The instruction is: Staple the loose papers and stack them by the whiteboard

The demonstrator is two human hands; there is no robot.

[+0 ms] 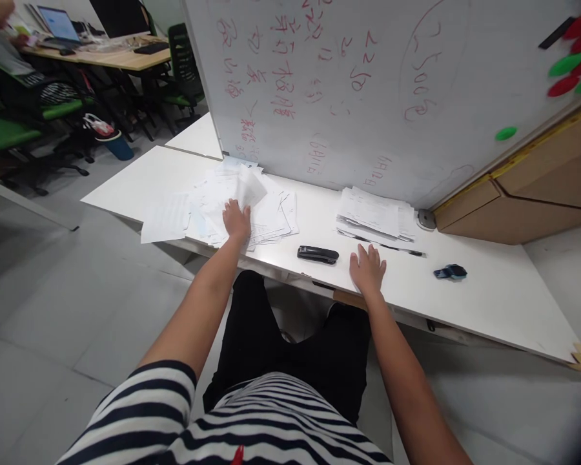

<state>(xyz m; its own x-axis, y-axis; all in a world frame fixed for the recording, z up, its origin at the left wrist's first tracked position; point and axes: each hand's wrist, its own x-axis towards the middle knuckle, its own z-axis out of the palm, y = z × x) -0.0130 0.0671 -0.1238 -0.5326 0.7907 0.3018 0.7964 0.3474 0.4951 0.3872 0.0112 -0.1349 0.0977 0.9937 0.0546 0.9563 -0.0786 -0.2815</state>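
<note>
My left hand (236,219) is over a loose, fanned-out pile of papers (275,213) on the white desk. Its thumb and fingers close on a curled sheet of paper (250,186) that rises from the pile. Resting on the desk, my right hand (368,268) has its fingers spread and holds nothing. A black stapler (318,254) lies between my two hands, nearer the right one. Just beyond my right fingertips sits a neater stack of papers (370,213), with a dark-edged strip along its near side.
A whiteboard (339,84) with red writing and magnets stands along the desk's (484,303) back edge. To the right lie a small dark strapped item (450,272) and a grey round object (426,219), beside cardboard boxes (552,168). A person (4,45) is at another desk, far left.
</note>
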